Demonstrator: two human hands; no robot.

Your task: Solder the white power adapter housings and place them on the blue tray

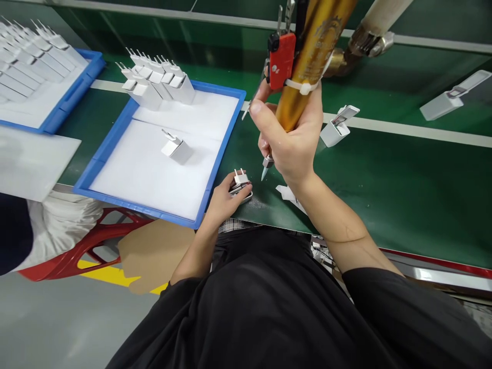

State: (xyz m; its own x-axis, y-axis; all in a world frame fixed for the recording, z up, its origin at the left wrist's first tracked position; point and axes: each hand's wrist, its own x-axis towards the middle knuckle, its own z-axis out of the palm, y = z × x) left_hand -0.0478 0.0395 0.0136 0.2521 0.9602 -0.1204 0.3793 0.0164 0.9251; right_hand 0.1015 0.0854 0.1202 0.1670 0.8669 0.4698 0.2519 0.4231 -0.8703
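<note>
In my left hand [225,200] is a white plug adapter [241,179], its two metal pins pointing up, held low over the green bench near the front edge. My right hand [292,133] is wrapped round a gold glue gun [315,56] with a red lever switch block [282,60] strapped to its side. The gun's pale narrow nozzle [265,171] points down, a little right of the adapter and apart from it. A crumpled white scrap [286,193] lies on the bench just below my right wrist.
A blue tray [100,160] at left holds one adapter [177,149] alone and several grouped at its back. Another blue tray [73,95] of adapters stands farther left. Two white cases with flaps up, one near [333,132], one far right [442,105], stand on the green bench [415,189].
</note>
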